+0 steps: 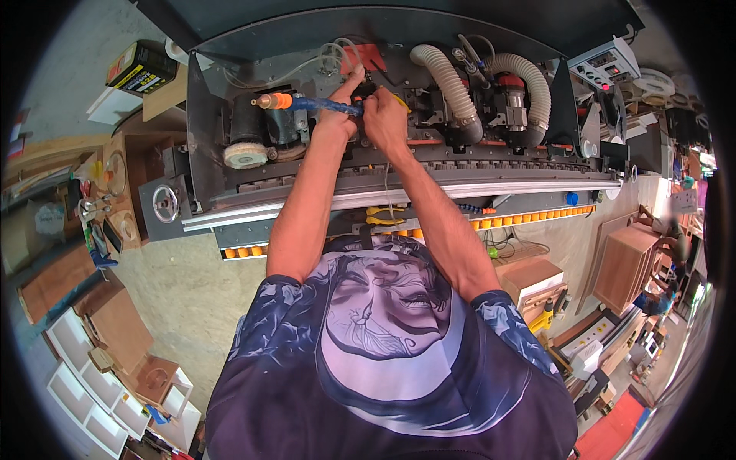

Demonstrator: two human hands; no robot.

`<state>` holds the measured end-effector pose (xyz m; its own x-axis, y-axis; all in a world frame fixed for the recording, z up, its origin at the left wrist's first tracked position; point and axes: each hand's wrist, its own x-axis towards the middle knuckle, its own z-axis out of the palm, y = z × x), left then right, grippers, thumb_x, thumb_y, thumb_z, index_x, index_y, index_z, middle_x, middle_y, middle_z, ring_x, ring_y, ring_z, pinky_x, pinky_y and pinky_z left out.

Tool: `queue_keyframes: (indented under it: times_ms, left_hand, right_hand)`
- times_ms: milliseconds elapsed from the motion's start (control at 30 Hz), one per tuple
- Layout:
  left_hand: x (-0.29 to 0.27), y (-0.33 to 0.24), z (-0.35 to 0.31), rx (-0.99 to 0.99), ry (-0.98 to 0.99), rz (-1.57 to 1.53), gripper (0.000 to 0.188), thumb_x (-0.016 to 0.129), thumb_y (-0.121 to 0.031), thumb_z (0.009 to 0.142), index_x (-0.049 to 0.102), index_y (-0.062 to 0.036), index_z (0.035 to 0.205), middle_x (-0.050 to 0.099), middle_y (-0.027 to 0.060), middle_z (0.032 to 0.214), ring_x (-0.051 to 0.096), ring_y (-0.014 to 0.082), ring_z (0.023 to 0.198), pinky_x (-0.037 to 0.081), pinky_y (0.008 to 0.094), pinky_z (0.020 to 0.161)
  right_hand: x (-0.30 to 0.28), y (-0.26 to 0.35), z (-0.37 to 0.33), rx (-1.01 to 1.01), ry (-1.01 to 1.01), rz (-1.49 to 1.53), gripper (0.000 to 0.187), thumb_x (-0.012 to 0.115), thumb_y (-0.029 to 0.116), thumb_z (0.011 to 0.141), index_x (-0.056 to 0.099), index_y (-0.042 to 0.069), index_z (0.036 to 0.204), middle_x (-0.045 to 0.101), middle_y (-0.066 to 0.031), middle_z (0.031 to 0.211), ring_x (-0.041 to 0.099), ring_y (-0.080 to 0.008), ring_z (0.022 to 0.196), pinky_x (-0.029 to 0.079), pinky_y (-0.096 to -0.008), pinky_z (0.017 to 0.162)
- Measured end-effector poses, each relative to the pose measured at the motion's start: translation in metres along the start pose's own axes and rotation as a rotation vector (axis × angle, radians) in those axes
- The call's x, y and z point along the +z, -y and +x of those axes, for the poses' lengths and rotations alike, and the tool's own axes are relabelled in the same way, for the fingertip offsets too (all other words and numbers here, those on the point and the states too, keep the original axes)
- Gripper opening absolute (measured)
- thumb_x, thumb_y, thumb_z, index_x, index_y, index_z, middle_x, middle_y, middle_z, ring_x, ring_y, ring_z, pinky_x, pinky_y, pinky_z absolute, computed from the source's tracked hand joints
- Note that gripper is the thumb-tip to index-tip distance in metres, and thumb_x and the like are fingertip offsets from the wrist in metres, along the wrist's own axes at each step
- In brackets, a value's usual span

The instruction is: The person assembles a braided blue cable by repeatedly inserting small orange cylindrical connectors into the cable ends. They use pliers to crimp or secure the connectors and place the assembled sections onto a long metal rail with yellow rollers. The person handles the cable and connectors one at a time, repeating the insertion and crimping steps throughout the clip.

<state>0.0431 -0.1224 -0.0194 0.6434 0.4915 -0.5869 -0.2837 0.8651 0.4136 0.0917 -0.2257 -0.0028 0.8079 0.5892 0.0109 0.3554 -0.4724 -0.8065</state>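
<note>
Both of my arms reach into a long dark machine (307, 172). My left hand (341, 111) is open in part, one finger stretched forward beside a dark metal part; its other fingers are mostly hidden. Across it runs a blue segmented coolant hose (310, 104) with an orange nozzle end. Close by on the right, my right hand (386, 121) is closed, knuckles up. A bit of yellow (401, 103) shows at its far side, its kind hidden. Beyond the hands lies a red piece (363, 57) with clear tubing (331, 55) beside it.
Yellow-and-black pliers (383, 215) lie at the machine's front edge. Ribbed dust hoses (446, 80) stand to the right, a round buffing wheel (245, 156) to the left. A handwheel (165, 203) sticks out left. A control box (606, 63) hangs far right; wooden cabinets (625, 264) stand behind.
</note>
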Motion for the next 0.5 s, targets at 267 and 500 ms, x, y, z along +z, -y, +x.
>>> queue_keyframes:
  times_ms: [267,500]
  left_hand:
    - [-0.003,0.002,0.004,-0.041,-0.02,0.005,0.034,0.094,-0.027,0.085,0.072,-0.0097,0.105,0.073,0.0043,0.093,0.07,0.018,0.076,0.059,0.0316,0.064]
    - [0.003,0.004,-0.001,-0.047,0.017,-0.022,0.036,0.094,-0.027,0.085,0.072,-0.0102,0.107,0.071,0.0035,0.09,0.071,0.0173,0.077,0.061,0.0323,0.067]
  right_hand:
    - [0.002,-0.003,-0.001,0.065,0.012,0.048,0.028,0.057,0.025,0.099,0.067,-0.002,0.098,0.071,-0.032,0.09,0.069,-0.0536,0.09,0.053,-0.0586,0.082]
    - [-0.01,0.006,-0.007,0.028,0.019,-0.108,0.027,0.058,0.023,0.101,0.067,-0.001,0.097,0.071,-0.03,0.088,0.069,-0.052,0.089,0.054,-0.056,0.079]
